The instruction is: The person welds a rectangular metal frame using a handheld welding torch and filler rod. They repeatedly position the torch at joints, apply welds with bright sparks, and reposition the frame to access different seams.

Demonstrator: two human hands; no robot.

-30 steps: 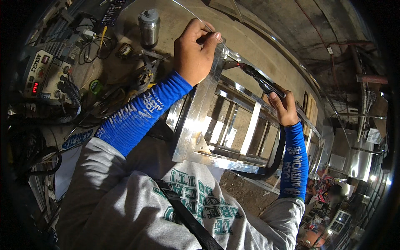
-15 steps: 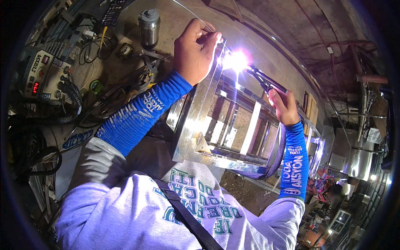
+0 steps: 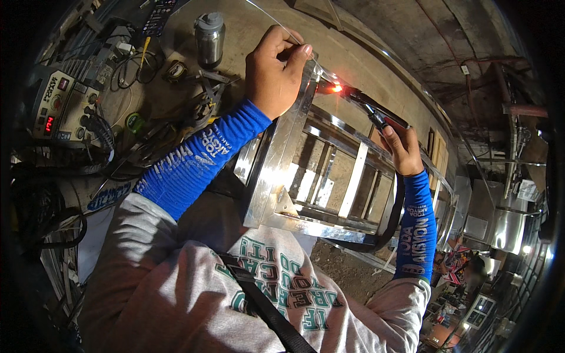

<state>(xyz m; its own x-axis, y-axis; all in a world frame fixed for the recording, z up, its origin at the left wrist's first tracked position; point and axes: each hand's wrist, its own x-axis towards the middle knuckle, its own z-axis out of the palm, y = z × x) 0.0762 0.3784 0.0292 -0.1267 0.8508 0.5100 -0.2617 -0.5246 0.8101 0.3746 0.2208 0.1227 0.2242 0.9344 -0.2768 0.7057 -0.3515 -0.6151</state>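
Through the head camera, I look down on a dull brown floor. A grey metal bottle stands at the upper left, near a tape measure and a green round item. Farther left sits a power unit with knobs and a red-lit display, and dark cables pile up below it. On the right I make out wooden boards, a reddish pipe and distant clutter too small to sort.

The shiny metal frame lies centrally, in front of my wearer's chest; I cannot tell what carries it. Above its upper corner, the left hand pinches a thin rod between thumb and fingers. The right hand is closed around a black torch, its tip at that corner.

Half a second ago a white-violet arc blazed there; now only an orange-red glow remains, and the violet wash has left the grey shirt. Both hands keep nearly the same places.
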